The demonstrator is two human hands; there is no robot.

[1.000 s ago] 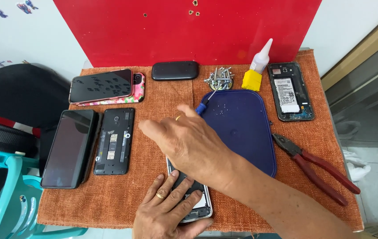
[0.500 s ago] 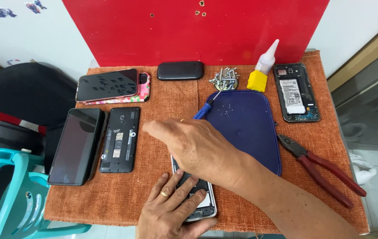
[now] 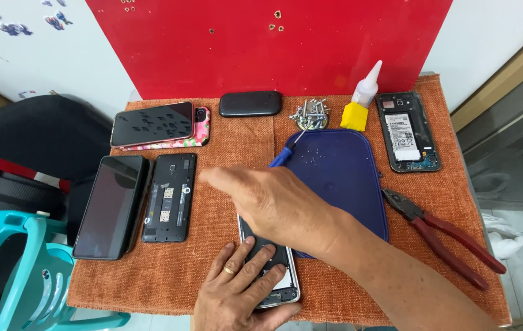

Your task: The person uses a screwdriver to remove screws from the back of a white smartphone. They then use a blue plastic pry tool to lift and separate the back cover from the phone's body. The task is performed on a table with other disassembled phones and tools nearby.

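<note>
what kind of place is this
Probably a small phone repair bench: several opened phones, like the one with its back off, lie on an orange cloth, beside a pile of screws, red pliers and a glue bottle.
</note>
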